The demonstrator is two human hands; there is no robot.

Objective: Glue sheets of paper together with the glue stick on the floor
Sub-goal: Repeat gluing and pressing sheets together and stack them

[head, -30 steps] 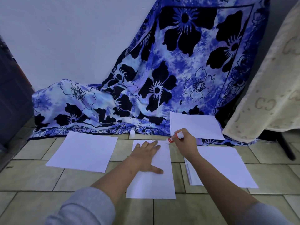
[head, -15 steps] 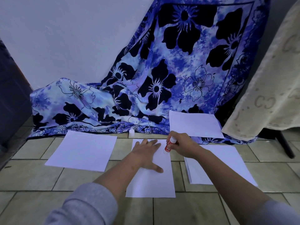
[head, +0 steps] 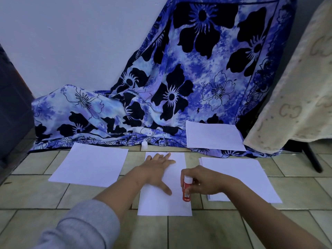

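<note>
Head view: right hand (head: 206, 180) grips glue stick (head: 186, 191), label illegible; sheet (head: 161, 203) blank.

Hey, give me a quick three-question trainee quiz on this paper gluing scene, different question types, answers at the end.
1. True or false: the left hand lies flat on the middle sheet.
2. Which one has the glue stick in its grip? A: left hand. B: right hand. C: neither.
3. Fill in: the white cap stands on the ___.
Key: 1 true; 2 B; 3 floor.
</note>
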